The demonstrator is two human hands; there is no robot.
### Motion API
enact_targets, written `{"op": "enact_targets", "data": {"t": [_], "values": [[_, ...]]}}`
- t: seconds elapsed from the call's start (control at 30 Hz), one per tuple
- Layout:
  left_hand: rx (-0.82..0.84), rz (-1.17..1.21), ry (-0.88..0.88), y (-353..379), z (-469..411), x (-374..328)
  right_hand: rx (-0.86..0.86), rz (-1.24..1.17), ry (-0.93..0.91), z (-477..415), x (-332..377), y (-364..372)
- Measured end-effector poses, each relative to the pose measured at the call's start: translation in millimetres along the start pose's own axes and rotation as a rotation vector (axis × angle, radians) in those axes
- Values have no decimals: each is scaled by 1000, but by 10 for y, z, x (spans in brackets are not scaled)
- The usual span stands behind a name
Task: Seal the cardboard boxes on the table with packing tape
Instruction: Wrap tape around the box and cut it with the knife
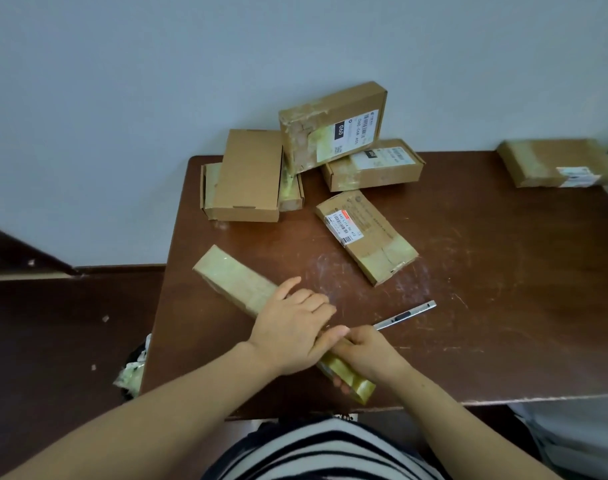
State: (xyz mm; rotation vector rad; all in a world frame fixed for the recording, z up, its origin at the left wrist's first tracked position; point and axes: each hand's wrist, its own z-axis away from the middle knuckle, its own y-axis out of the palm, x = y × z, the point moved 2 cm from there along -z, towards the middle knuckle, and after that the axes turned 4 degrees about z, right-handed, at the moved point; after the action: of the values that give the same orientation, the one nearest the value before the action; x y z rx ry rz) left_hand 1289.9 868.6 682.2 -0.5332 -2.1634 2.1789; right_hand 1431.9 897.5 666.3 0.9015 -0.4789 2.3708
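Head view: L hand (pixel 292 334) lies flat, fingers straight, pressing on box (pixel 233 278); R hand (pixel 368 351) curls round its near end. Box long, tape-glossed, diagonal on table (pixel 468 306).

We see a scuffed brown table (pixel 468 271). A long taped box (pixel 233 278) lies slantwise near its front left, with a labelled box (pixel 364 237) mid-table and a metal knife (pixel 406 313) nearer us. A pile of boxes (pixel 247 174) crowds the far left corner, and a lone box (pixel 551 164) sits far right.
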Motion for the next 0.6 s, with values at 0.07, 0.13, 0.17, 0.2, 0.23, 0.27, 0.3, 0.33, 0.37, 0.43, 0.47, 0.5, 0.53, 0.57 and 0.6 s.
{"op": "enact_targets", "data": {"t": [0.07, 0.13, 0.17, 0.2, 0.23, 0.27, 0.3, 0.33, 0.37, 0.43, 0.47, 0.5, 0.53, 0.57, 0.6], "values": [[-1, -4, 110, -38, -35, 67, -6, -35, 3, 1, -1, 59], [-36, -63, 200, -18, -16, 115, -21, -91, 1, -12, -17, 137], [-57, -69, 220, -12, -2, 125, -28, -117, 2, -24, -19, 161], [-68, -59, 221, -21, -1, 122, -31, -136, 11, -31, -17, 173], [-87, -50, 220, -21, -9, 121, -34, -155, 22, -41, -22, 180], [-100, -55, 227, -17, -19, 129, -34, -171, 31, -44, -32, 189], [-123, -81, 244, -1, -11, 133, -27, -181, 35, -39, -42, 196], [-138, -104, 261, 11, 11, 124, -18, -187, 35, -30, -43, 199], [-177, -115, 274, 10, 33, 109, -8, -192, 32, -23, -41, 199], [-282, -113, 240, -11, 46, 93, 5, -237, 27, -25, -28, 205], [-324, -132, 205, 0, 51, 90, 17, -287, 27, -24, -19, 218], [-353, -152, 166, 8, 66, 89, 39, -360, 26, -27, -11, 244], [-362, -155, 125, -11, 77, 97, 66, -440, 21, -30, 5, 278], [-382, -124, 85, -40, 80, 127, 97, -509, 10, -33, 27, 315], [-398, -46, 31, -74, 86, 165, 129, -552, -3, -29, 52, 352]]}}
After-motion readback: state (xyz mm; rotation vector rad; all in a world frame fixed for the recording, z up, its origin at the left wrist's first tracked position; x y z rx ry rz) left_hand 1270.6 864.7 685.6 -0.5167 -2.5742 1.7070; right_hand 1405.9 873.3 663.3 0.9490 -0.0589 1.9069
